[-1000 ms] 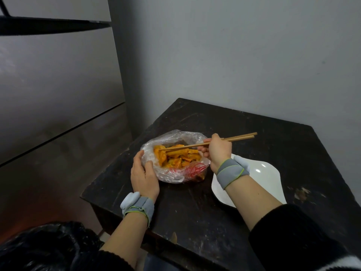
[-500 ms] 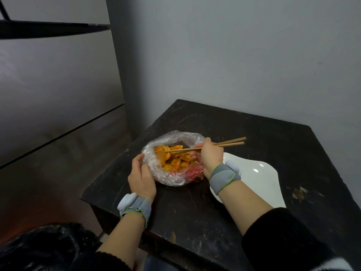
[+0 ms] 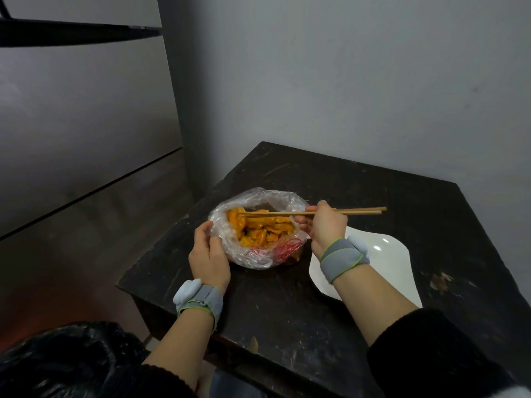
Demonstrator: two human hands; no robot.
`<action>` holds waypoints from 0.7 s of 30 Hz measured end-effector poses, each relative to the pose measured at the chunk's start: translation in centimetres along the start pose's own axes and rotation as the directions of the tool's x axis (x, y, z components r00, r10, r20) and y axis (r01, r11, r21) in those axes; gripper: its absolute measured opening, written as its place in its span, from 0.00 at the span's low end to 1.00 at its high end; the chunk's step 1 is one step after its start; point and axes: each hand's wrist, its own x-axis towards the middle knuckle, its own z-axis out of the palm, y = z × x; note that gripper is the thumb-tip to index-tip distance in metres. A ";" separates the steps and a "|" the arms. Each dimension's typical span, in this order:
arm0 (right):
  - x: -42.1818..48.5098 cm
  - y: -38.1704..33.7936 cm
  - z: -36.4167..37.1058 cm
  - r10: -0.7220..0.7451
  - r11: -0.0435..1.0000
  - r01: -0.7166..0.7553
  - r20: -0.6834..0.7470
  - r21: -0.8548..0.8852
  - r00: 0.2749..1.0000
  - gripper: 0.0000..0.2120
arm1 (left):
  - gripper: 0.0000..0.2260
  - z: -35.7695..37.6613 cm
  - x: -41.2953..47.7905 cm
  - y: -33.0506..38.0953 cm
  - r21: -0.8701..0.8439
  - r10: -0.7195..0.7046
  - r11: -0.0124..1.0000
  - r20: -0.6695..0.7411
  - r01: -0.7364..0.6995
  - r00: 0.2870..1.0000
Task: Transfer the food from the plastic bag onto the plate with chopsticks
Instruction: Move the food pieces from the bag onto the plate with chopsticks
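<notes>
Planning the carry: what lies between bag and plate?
Head view: only a narrow bare strip of table separates bag and plate; the right hand hangs above it.

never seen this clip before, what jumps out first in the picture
The bright orange food stands out first, heaped in a clear plastic bag near the left edge of the dark table. The right hand holds wooden chopsticks with their tips over the food, while the left hand grips the bag's side. A white plate, with no food showing on it, lies just right of the bag.
</notes>
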 end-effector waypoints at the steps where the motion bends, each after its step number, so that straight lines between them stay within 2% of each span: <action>1: -0.1 -0.1 0.1 -0.007 1.000 0.007 0.012 -0.006 1.000 0.18 | 0.14 0.0 0.0 0.0 0.002 -0.001 1.000 0.002 0.001 1.000; 7: -0.4 0.1 0.3 0.061 0.998 -0.060 0.097 -0.014 0.993 0.16 | 0.14 -0.1 -0.1 0.2 -0.001 -0.012 1.000 -0.026 0.012 1.000; 12: -0.4 0.0 0.6 0.057 0.993 -0.044 0.124 -0.109 0.991 0.15 | 0.14 -0.1 -0.1 0.2 0.000 0.001 1.000 -0.014 -0.001 1.000; 21: -0.4 1.2 0.8 0.072 0.997 -0.072 -0.012 -0.031 0.997 0.19 | 0.15 -0.1 -0.1 0.2 -0.010 0.010 1.000 -0.002 -0.010 1.000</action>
